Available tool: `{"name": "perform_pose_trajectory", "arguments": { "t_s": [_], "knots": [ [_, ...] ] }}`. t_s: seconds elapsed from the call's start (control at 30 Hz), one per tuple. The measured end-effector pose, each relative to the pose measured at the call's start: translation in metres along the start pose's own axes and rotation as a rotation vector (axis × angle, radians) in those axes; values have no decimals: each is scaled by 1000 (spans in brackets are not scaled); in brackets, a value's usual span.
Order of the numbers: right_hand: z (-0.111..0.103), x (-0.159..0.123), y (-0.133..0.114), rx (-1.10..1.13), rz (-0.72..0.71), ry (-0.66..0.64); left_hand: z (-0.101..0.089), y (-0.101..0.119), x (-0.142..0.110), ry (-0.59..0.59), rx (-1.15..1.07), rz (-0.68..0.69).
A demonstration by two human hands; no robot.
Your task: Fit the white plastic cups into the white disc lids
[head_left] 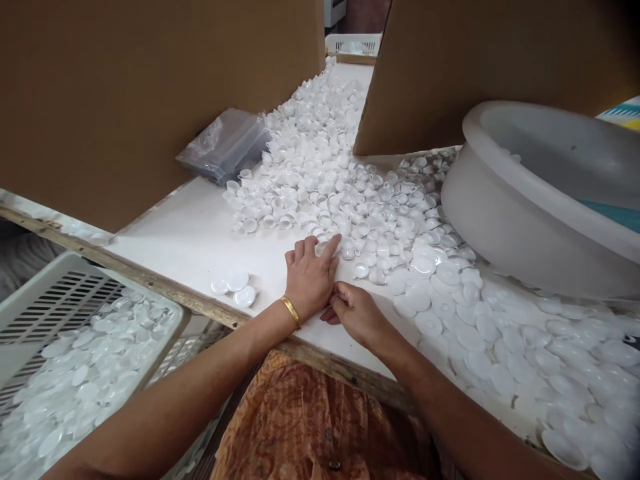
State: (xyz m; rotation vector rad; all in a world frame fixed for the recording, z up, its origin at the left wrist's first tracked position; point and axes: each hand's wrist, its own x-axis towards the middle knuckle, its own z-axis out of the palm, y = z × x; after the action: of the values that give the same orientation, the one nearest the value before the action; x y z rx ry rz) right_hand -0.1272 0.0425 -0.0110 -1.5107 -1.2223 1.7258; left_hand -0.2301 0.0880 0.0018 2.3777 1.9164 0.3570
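Note:
My left hand (311, 273), back up and a gold bangle on its wrist, rests at the near edge of a pile of small white toy cups (300, 180). Its index finger stretches forward, apart from the other bent fingers, with a bit of white plastic showing between them. Right beside it, my right hand (357, 312) is closed, thumb and fingers pressed together against the left hand's side. Whatever the right fingers hold is hidden. Small white saucers (429, 323) lie spread to the right of my hands. A few white pieces (245, 296) sit apart on the left.
A large whitish tub (525, 220) stands on the right of the table (185, 230). Cardboard sheets (150, 87) rise on both sides. A clear plastic packet (227, 143) lies by the left one. Below left is a basket (175, 327) of white pieces.

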Motion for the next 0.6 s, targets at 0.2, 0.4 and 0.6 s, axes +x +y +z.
{"name": "perform_pose_trajectory", "arguments": {
  "t_s": [0.2, 0.4, 0.6],
  "knots": [
    [1, -10, 1, 67, -7, -17, 6, -3, 1, -28, 63, 34],
    [5, -5, 6, 107, 11, 11, 8, -6, 3, -90, 58, 62],
    [6, 2, 5, 99, 79, 10, 11, 7, 27, -8, 39, 91]
  ]
}}
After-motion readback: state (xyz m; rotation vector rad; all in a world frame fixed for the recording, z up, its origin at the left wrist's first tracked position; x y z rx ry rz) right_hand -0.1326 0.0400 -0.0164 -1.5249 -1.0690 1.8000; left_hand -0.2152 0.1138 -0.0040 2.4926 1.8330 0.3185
